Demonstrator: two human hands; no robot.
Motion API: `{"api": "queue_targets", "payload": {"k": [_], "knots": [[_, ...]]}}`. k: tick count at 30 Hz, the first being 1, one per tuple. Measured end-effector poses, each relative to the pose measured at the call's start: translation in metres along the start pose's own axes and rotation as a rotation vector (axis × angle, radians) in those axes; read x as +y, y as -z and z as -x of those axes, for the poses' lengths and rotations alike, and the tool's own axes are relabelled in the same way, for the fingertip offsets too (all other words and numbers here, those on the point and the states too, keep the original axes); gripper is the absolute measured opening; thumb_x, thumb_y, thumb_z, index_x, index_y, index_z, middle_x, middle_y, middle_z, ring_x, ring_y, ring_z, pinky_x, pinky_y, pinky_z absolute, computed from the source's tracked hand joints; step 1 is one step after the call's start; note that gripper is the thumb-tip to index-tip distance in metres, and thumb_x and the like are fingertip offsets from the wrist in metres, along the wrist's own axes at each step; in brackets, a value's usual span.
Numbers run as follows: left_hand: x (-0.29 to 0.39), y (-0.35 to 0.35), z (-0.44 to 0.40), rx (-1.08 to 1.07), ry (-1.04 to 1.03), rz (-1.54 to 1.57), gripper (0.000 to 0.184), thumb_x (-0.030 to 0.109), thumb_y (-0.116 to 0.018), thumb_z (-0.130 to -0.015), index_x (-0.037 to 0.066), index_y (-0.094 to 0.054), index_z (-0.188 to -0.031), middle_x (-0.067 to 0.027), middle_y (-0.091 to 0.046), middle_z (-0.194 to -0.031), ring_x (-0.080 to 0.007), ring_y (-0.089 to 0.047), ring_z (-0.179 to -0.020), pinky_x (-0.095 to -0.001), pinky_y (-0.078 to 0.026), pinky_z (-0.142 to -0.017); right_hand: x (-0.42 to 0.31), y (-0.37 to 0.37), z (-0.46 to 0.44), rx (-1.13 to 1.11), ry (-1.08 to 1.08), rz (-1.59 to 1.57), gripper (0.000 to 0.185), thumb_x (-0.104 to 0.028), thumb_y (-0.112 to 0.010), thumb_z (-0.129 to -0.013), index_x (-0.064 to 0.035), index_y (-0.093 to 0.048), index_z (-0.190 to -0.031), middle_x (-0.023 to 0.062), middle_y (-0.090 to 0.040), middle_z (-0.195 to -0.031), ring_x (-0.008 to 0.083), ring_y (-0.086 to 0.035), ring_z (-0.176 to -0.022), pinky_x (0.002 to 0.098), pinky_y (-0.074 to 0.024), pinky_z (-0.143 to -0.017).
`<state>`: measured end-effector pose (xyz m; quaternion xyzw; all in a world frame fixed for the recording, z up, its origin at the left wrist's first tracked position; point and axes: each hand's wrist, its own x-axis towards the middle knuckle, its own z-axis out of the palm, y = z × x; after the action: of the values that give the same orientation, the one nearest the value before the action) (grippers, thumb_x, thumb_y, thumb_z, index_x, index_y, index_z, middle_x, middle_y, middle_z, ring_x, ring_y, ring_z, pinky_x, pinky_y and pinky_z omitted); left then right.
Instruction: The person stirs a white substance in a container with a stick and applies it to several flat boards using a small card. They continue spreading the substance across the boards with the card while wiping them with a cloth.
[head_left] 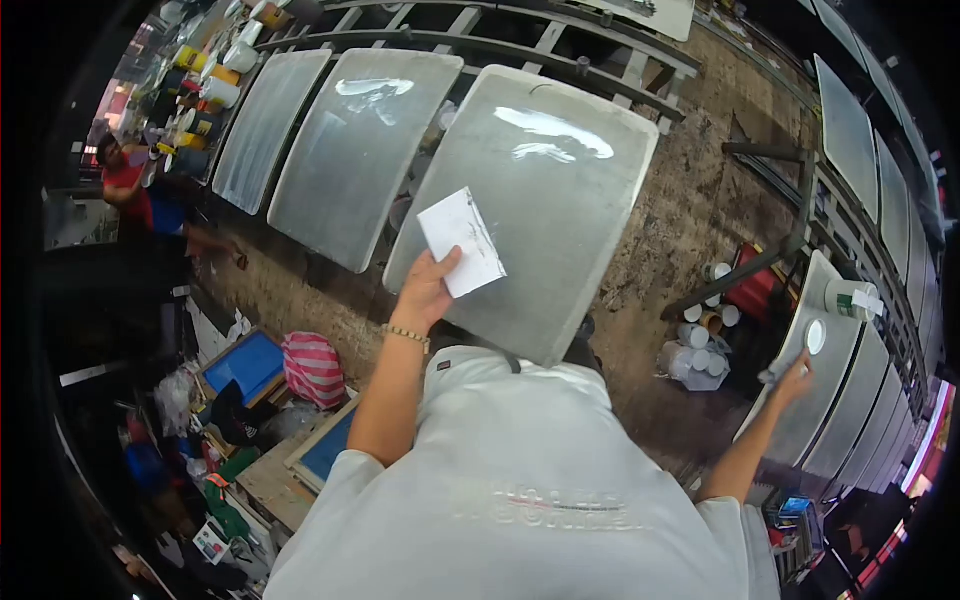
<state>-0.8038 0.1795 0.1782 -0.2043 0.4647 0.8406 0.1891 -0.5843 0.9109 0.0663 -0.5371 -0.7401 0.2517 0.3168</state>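
My left hand [428, 288] is closed on a white rectangular card [462, 243] with dark marks along one edge. It holds the card over the near side of a grey flat panel [535, 190] with rounded corners. Bright white patches show on this panel's far part; I cannot tell whether they are glare or a wet coating. Out to the right, my right hand [794, 382] has its fingers closed at a small round white cup [816, 337]. That hand is above another grey panel [800, 400], near a white tub [852, 299].
More grey panels [365, 150] stand in a row at left along a metal rack [470, 40]. White plastic containers [697, 360] sit on the floor at right. A person in red [125, 180] is at far left, near paint tubs. A striped bag [313, 363] lies lower left.
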Motion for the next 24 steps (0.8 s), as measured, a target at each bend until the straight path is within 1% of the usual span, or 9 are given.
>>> {"api": "queue_targets", "payload": {"k": [5, 7, 9, 11, 13, 15, 18, 19, 24], "knots": [[0.004, 0.057, -0.038, -0.172, 0.087, 0.201, 0.034, 0.018, -0.061, -0.101, 0.007, -0.054, -0.132, -0.0049, -0.064, -0.123, -0.0206, -0.062, -0.114, -0.0403, -0.049, -0.103, -0.088, -0.083, 0.238, -0.519, 0.294, -0.269, 0.019, -0.023, -0.078, -0.089, -0.0048, -0.072, -0.09, 0.0047, -0.068, -0.085, 0.0137, -0.061, -0.083, 0.0304, -0.0492, -0.079], [0.028, 0.075, -0.037, -0.268, 0.134, 0.326, 0.033, 0.021, -0.06, -0.101, 0.006, -0.055, -0.13, -0.0067, -0.064, -0.122, -0.022, -0.062, -0.115, -0.0401, -0.05, -0.1, -0.208, -0.07, 0.332, -0.775, 0.168, -0.092, 0.021, -0.024, -0.078, -0.089, -0.0041, -0.071, -0.089, 0.0028, -0.066, -0.082, 0.0127, -0.058, -0.078, 0.0298, -0.047, -0.074], [0.058, 0.117, -0.064, -0.551, 0.158, 0.537, 0.031, 0.024, -0.06, -0.101, 0.006, -0.057, -0.127, -0.0089, -0.065, -0.119, -0.0237, -0.063, -0.112, -0.0393, -0.053, -0.093, -0.245, -0.095, 0.393, -0.853, 0.145, -0.225, 0.026, -0.028, -0.077, -0.09, -0.0033, -0.07, -0.086, 0.0022, -0.064, -0.077, 0.0111, -0.054, -0.074, 0.0297, -0.0449, -0.071], [0.09, 0.145, -0.087, -0.59, 0.199, 0.554, 0.03, 0.022, -0.06, -0.101, 0.006, -0.057, -0.126, -0.0096, -0.065, -0.119, -0.0242, -0.064, -0.109, -0.0397, -0.053, -0.092, -0.3, -0.108, 0.451, -0.886, 0.153, -0.316, 0.024, -0.028, -0.076, -0.09, -0.0045, -0.071, -0.095, 0.0019, -0.065, -0.084, 0.0105, -0.055, -0.075, 0.03, -0.0463, -0.071], [0.12, 0.164, -0.094, -0.457, 0.205, 0.483, 0.028, 0.014, -0.061, -0.098, 0.005, -0.058, -0.123, -0.0098, -0.066, -0.12, -0.025, -0.066, -0.104, -0.0415, -0.054, -0.093, -0.335, -0.119, 0.503, -1.082, -0.313, -0.693, 0.029, -0.025, -0.072, -0.093, -0.0059, -0.066, -0.113, 0.004, -0.065, -0.1, 0.0124, -0.059, -0.088, 0.0306, -0.0483, -0.078], [0.148, 0.165, -0.098, -0.359, 0.148, 0.302, 0.029, 0.012, -0.061, -0.097, 0.004, -0.057, -0.125, -0.0094, -0.066, -0.121, -0.025, -0.066, -0.106, -0.0421, -0.054, -0.095, -0.371, -0.122, 0.543, -1.187, -0.539, -0.929, 0.038, -0.025, -0.06, -0.096, -0.0039, -0.057, -0.129, 0.0085, -0.061, -0.118, 0.0195, -0.059, -0.108, 0.0353, -0.0474, -0.095], [0.185, 0.161, -0.087, -0.233, 0.099, 0.024, 0.032, 0.006, -0.06, -0.095, 0.001, -0.054, -0.127, -0.0109, -0.067, -0.118, -0.0238, -0.066, -0.11, -0.0419, -0.053, -0.099, -0.403, -0.124, 0.582, -1.204, -0.901, -1.301, 0.043, -0.025, -0.048, -0.096, 0.0005, -0.054, -0.131, 0.0125, -0.059, -0.125, 0.025, -0.054, -0.121, 0.0395, -0.04, -0.108], [0.188, 0.166, -0.085, -0.201, 0.092, 0.012, 0.037, 0.005, -0.061, -0.095, 0.002, -0.052, -0.13, -0.0092, -0.066, -0.12, -0.0253, -0.065, -0.113, -0.043, -0.051, -0.101, -0.408, -0.129, 0.591, -1.169, -0.886, -1.287, 0.049, -0.027, -0.043, -0.095, 0.0051, -0.054, -0.131, 0.0166, -0.06, -0.131, 0.032, -0.053, -0.127, 0.0449, -0.0367, -0.113], [0.201, 0.176, -0.102, -0.296, 0.058, 0.148, 0.03, 0.003, -0.065, -0.092, 0.005, -0.059, -0.121, -0.0092, -0.067, -0.117, -0.0283, -0.062, -0.118, -0.0459, -0.046, -0.108, -0.441, -0.136, 0.609, -1.194, -0.785, -1.325, 0.046, -0.028, -0.044, -0.096, 0.0025, -0.055, -0.129, 0.0134, -0.063, -0.124, 0.0266, -0.056, -0.121, 0.0414, -0.04, -0.108]]}}
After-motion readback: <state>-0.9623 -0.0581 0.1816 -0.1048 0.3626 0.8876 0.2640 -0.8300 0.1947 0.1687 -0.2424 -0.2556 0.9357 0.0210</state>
